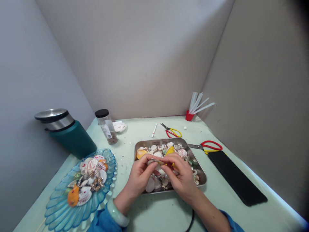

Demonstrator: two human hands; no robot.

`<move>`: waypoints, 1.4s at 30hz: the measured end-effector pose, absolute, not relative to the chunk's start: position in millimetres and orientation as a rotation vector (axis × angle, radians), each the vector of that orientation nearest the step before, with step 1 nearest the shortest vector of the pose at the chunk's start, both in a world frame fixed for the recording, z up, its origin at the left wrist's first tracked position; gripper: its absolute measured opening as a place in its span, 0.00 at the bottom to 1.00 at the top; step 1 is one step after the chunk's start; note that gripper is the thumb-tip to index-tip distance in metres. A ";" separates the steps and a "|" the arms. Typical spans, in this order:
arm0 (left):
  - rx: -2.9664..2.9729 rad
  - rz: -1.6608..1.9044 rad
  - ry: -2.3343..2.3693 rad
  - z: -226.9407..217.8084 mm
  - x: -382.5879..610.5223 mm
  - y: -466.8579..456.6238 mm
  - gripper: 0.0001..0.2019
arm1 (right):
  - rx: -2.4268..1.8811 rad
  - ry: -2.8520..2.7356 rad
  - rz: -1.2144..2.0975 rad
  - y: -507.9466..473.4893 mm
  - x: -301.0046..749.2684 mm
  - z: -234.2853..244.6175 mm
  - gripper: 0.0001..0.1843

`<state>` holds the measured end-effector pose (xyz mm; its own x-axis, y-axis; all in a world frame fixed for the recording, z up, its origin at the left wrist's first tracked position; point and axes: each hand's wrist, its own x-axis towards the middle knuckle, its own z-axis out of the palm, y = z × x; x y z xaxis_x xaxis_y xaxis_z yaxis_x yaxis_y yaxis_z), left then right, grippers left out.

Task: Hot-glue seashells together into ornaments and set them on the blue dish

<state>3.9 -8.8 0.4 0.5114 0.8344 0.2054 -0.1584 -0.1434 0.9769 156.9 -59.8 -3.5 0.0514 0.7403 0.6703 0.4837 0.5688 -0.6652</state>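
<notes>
Over a metal tray [139, 145] full of seashells, my left hand [140, 175] and my right hand [181, 175] meet fingertip to fingertip. Both pinch a small flat shell [157, 161] between them, just above the shells in the tray. My right hand also seems to hold something yellow under its fingers. A pale bangle sits on my left wrist.
A blue shell-shaped glass plate [58, 199] with several shells lies at the left. Behind it stand a teal flask [70, 135] and a black-capped jar [107, 126]. Red-handled scissors [209, 146], small snips [172, 131], a black phone [235, 177] and a red cup of glue sticks [190, 114] sit at the right and back.
</notes>
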 end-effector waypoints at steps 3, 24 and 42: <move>1.381 0.938 0.608 2.3 4.2 -9.4 0.08 | -1.085 -1.581 0.278 -60.5 156.1 -4.1 0.08; 1.260 0.936 0.549 -5.0 1.4 -4.6 0.08 | -1.057 -1.659 0.220 -61.0 156.0 -7.2 0.07; 1.251 0.870 0.627 -11.4 -0.2 -1.1 0.10 | -0.994 -1.701 0.165 -60.4 156.2 -12.1 0.08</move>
<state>-0.2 -1.1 -11.4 0.5439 0.8376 0.0520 -0.2148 0.0790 0.9735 156.2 -60.4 -12.1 -0.0424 0.6802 0.7318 0.5268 0.6376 -0.5621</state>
